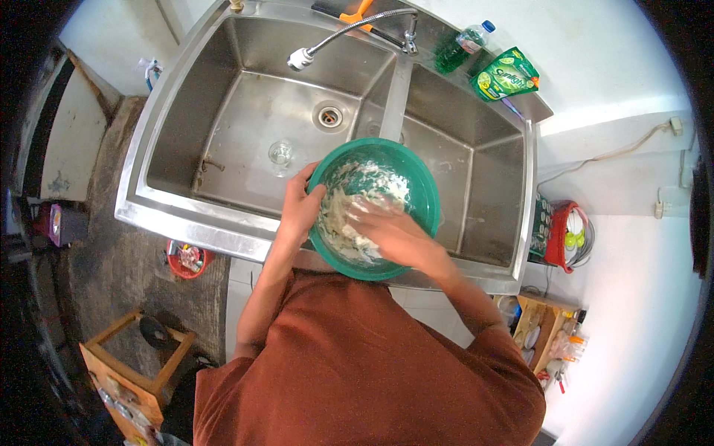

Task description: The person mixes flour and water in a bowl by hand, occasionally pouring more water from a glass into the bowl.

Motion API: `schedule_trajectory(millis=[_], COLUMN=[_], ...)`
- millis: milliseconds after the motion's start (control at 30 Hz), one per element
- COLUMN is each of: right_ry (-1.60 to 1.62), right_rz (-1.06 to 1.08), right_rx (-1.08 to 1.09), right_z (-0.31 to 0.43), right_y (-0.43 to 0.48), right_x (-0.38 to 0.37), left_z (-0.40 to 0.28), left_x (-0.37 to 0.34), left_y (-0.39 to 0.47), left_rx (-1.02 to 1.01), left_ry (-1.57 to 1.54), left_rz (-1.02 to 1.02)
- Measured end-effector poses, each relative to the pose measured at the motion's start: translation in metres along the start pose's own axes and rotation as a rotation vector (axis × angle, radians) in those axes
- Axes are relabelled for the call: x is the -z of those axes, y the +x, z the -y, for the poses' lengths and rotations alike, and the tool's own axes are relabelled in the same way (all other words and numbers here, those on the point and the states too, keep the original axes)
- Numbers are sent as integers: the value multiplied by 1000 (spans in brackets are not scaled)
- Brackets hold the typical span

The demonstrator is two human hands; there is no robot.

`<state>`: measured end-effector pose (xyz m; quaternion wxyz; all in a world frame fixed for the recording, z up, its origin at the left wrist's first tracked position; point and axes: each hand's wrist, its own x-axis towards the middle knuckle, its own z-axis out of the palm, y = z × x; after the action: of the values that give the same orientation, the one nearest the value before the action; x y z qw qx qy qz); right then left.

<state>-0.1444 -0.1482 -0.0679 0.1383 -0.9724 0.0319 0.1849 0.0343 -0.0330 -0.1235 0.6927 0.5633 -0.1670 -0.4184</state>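
A green plastic basin [428, 192] is right in front of me, over the front rim and divider of a double-bowl steel sink. My left hand [301, 200] grips its left rim, thumb on the edge. Inside lies a pale, floury dough-like mixture [351, 237], smeared over the bottom and partly up the wall, with looser white flour [387, 181] towards the far side. My right hand [385, 226] is down in the basin with its fingers in the mixture. Those fingertips are blurred and coated, so whether they close on any of it is unclear.
A clear glass [280, 153] stands in the left sink bowl [251, 111], near the drain. Above hangs a flexible faucet [301, 58]. Along the back ledge are an orange squeegee [357, 18], a green liquid bottle [463, 47] and a green detergent pouch [506, 75].
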Motion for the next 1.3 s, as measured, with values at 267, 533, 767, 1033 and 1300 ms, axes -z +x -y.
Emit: schedule_trajectory(millis=[267,533,767,1033,1300], right_ry=[-118,-107,1,95,312], right_rz=[-196,78,-78,-179,-270], right_rx=[140,-68,-255,-239,-163], right_z=[-25,-34,-7,17,-27], right_y=[11,-15,-8,17,-12], right_x=[-29,16,20,-17,31], left_z=[1,6,4,3,-1], left_x=[0,-3,0,-3,-4], left_y=[5,2,2,1,-5], left_rx=[-36,27,-13,-10,-23], left_ry=[56,-27,21,48,16], left_rz=[57,31,54,-4,-39])
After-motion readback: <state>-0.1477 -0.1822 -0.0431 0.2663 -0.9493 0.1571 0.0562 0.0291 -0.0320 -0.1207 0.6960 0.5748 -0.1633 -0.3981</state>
